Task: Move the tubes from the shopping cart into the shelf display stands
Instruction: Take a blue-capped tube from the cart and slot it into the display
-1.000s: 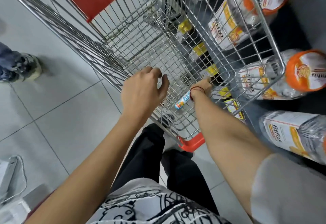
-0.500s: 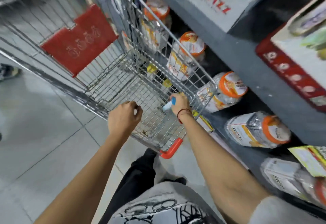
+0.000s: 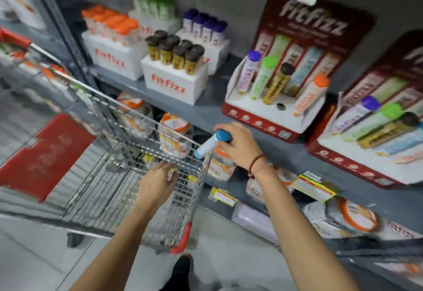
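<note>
grey shop shelf (image 3: pixel 201 110) ahead; my right hand (image 3: pixel 240 146) grips a blue-capped white tube (image 3: pixel 209 144), my left hand (image 3: pixel 155 183) curls closed over the wire shopping cart (image 3: pixel 128 116).

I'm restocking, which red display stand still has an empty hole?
The nearer red stand, left of the other: an open hole sits between its brown-capped tube and orange-capped tube.

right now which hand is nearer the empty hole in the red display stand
Right. The right hand, holding a blue-capped tube, is up by the shelf edge just below the empty hole. The left hand is lower, down in the cart.
</note>
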The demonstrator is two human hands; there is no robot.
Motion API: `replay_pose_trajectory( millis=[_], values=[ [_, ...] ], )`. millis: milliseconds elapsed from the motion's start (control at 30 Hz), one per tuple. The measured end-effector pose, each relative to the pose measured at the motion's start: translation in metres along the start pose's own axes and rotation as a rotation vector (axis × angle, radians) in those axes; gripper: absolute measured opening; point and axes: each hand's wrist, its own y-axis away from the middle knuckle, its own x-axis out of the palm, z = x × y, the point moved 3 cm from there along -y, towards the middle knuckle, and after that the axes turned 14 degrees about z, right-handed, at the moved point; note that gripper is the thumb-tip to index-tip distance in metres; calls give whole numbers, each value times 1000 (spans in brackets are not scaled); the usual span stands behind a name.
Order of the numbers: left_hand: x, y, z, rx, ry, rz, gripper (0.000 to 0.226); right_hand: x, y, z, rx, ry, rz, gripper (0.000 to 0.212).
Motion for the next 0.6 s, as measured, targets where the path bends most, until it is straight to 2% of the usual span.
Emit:
replay_pose_trajectory(
  millis=[133, 333, 433, 600],
  values=[
    [-15, -38, -74, 265, -16, -70, 19, -68, 36, -1, -34, 21, -186, 37],
    [-5, -74, -156, 580, -114, -69, 22, -140, 71, -16, -12, 117, -291, 33],
    [12, -88, -173, 642, -168, -5, 31, -165, 79, -25, 23, 160, -305, 33],
    [44, -99, -169, 627, -263, 124, 51, -192, 73, -37, 83, 246, -268, 36]
  ],
)
